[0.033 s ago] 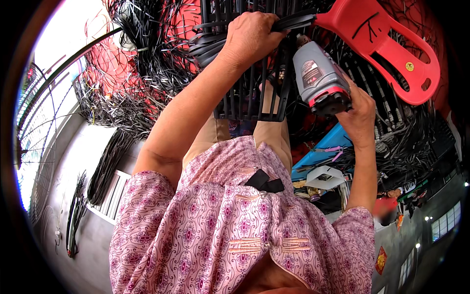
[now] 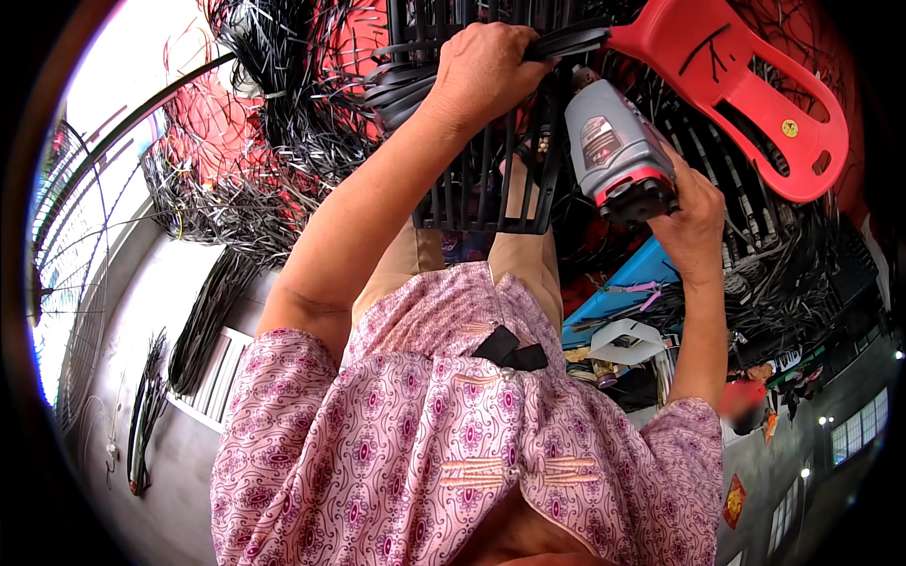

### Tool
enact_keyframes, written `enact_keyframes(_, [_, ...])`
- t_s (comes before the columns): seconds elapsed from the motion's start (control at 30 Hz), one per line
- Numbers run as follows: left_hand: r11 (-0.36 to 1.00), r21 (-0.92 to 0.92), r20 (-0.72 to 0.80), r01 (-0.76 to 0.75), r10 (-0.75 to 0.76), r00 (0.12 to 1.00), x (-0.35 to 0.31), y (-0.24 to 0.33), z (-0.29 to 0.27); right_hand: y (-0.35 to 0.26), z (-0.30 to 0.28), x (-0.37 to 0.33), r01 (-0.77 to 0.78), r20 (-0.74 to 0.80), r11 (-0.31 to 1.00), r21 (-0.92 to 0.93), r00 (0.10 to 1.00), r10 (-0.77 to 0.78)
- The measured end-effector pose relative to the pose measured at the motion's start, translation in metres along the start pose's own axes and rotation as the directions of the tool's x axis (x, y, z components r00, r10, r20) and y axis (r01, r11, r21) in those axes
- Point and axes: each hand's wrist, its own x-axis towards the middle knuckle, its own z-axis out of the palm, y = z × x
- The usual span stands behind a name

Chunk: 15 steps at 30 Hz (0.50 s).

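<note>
My left hand [image 2: 486,75] is closed round a bundle of flat black plastic strips [image 2: 571,41] at the top of the view. The strips loop out on the left of the wrist and run to the right past the fingers. My right hand [image 2: 694,208] grips a grey and red cordless drill [image 2: 609,141], its chuck pointing up toward the strips but apart from them. The drill's handle is mostly hidden. Below my left hand, a black slatted frame [image 2: 472,193] stands in front of my legs, with strips lying across it.
Tangled black strips [image 2: 283,104] heap over a red surface at the upper left. A red plastic chair-like piece [image 2: 722,61] with cutouts lies at the upper right. Beside my right forearm are a blue panel [image 2: 628,288] and a white box [image 2: 626,341]. Strip bundles [image 2: 212,316] hang along the left wall.
</note>
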Motion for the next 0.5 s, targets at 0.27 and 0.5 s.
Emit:
enact_keyframes(0.27, [1.000, 0.020, 0.005, 0.011, -0.011, 1.000, 0.000, 0.001, 0.000, -0.003, -0.006, 0.004, 0.039, 0.030, 0.996, -0.080, 0.999, -0.037])
enact_keyframes(0.5, [1.000, 0.014, 0.011, -0.003, 0.003, 1.000, 0.000, 0.002, 0.000, -0.021, -0.017, 0.015, 0.073, 0.057, 0.985, -0.156, 0.996, -0.065])
